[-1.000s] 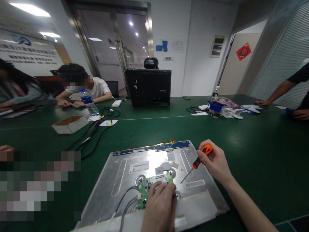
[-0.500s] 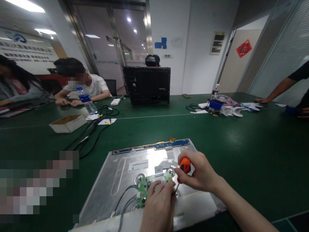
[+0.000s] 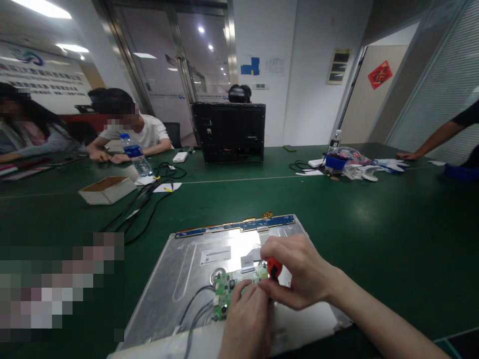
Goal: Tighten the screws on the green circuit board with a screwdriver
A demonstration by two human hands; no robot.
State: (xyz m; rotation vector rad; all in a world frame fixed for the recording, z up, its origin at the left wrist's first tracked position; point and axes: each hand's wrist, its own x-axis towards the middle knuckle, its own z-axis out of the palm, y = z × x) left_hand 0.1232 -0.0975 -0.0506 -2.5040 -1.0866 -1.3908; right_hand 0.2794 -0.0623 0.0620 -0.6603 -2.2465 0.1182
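Note:
An orange and black screwdriver (image 3: 274, 268) is in my right hand (image 3: 303, 274), its handle pinched between thumb and fingers; its shaft is hidden behind the hands. My left hand (image 3: 247, 319) lies over the right part of a green circuit board (image 3: 222, 294), fingers bent together and holding it down; the thumb is mostly out of sight. Beneath the board is a silver metal display panel (image 3: 179, 284), with a blue circuit strip (image 3: 232, 228) along its far edge. Grey cables (image 3: 196, 314) run from the board's left side, and a flat ribbon (image 3: 247, 263) meets its far side.
On the green table (image 3: 374, 239) stand a shallow open box (image 3: 108, 192), black cables (image 3: 144, 212) and a water bottle (image 3: 136, 157) at left. A black monitor (image 3: 228, 132) stands at the back. Plastic bags (image 3: 355, 167) and a blue container (image 3: 335, 162) lie right. Other people sit or stand around.
My right hand and the screwdriver have shifted left and slightly down, close against my left fingers. The screwdriver's shaft, visible before, is now covered. My left hand stays on the board.

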